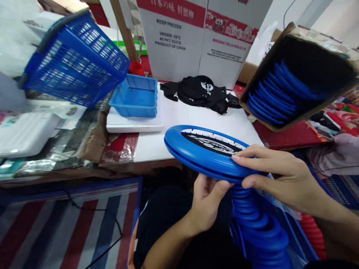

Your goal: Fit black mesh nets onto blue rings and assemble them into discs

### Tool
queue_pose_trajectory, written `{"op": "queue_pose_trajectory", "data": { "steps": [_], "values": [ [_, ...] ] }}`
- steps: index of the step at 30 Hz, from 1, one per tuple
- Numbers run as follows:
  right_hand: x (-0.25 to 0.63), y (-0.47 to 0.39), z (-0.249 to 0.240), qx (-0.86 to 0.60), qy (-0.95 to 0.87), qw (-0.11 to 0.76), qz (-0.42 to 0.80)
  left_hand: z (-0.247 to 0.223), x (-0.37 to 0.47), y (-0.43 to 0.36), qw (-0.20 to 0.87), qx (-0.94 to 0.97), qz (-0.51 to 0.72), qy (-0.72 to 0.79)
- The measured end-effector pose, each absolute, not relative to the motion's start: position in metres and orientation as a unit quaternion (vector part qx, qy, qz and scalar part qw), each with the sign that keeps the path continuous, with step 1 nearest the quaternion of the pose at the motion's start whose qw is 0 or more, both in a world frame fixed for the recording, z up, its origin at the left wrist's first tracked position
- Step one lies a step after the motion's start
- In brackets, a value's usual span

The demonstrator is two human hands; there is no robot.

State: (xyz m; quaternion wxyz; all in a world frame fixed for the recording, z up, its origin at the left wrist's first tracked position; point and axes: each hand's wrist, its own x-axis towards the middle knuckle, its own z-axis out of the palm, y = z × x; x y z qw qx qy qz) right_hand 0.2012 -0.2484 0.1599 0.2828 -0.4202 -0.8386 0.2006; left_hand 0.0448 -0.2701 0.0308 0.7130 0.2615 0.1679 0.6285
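Note:
A blue frisbee (179, 144) with a black centre and white print is held up, tilted, above the front of the table. My left hand (206, 205) is closed on its near lower edge, with the fingers hidden underneath. At the right edge, my right hand (280, 175) pinches it, fingers on top and thumb at the rim. Just below my right hand, a stack of blue rings or discs (260, 231) leans down toward the floor. Black printed cloth pieces (196, 91) lie in a heap on the white tabletop (179, 116) beyond the frisbee.
An open carton (297, 41) of blue discs tilts at the right. A blue tray (134, 95) and a tilted blue basket (75, 59) are at the left. White printed cartons (182, 56) stand behind. A black cable (119, 224) runs over the striped sheet (75, 231).

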Motion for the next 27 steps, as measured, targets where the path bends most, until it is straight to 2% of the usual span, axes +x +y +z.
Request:
{"op": "queue_pose_trajectory", "data": {
  "steps": [11,27],
  "values": [
    [0.205,-0.257,0.161,-0.437,-0.839,0.249,0.210,0.036,0.045,-0.274,0.717,0.260,0.628,0.153],
    [0.212,-0.266,0.142,-0.413,-0.879,0.205,0.116,0.021,0.046,-0.271,0.722,0.259,0.618,0.171]
  ]
}}
